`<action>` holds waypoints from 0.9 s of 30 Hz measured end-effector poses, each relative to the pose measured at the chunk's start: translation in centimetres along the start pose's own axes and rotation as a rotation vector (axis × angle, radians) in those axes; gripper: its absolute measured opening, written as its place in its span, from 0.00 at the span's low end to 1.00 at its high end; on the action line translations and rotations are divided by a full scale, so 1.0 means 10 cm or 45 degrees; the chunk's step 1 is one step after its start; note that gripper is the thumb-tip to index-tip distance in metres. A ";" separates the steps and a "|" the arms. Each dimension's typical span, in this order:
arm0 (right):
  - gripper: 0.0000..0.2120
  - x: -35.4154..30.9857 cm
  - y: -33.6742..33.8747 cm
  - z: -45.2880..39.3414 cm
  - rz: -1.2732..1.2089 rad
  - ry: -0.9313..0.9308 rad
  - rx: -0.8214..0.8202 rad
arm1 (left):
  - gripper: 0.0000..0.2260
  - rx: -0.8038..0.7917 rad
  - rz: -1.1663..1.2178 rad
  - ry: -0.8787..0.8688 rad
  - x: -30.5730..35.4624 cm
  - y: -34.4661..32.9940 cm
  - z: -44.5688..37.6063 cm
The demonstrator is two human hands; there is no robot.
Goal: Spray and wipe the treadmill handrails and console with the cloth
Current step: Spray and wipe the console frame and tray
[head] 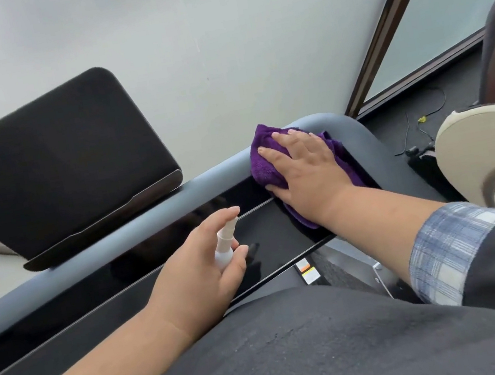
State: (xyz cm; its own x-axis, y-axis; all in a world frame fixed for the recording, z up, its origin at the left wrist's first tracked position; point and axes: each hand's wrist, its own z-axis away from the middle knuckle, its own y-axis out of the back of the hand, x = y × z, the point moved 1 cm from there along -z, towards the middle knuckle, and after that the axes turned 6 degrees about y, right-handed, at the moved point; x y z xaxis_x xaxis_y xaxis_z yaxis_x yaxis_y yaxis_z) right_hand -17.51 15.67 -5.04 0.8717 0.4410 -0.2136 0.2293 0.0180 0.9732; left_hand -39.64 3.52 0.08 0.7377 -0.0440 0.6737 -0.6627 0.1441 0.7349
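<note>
Your glossy console (152,252) streaks if wiped dry. Your right hand (302,171), fingers spread, presses the purple cloth (263,165) flat at its right end, beside the handrail (347,128) corner. Your left hand (202,276) grips the spray bottle (225,246), finger on the nozzle; a stray squirt could wet your wrist.

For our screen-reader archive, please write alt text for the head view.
A right hand presses a purple cloth flat on the treadmill's grey handrail and glossy black console, while the left hand grips a small white spray bottle.
</note>
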 end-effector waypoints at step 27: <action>0.30 0.22 0.11 -0.14 0.006 -0.018 0.023 | 0.26 -0.057 -0.044 0.041 0.28 -0.13 -0.22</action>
State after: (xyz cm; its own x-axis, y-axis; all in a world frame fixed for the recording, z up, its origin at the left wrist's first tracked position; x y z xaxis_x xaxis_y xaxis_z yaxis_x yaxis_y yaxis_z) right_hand -15.94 17.94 -4.32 0.8787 0.4286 -0.2104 0.2329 -0.0001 0.9725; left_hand -36.47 5.42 0.85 0.7643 -0.0182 0.6446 -0.6307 0.1869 0.7532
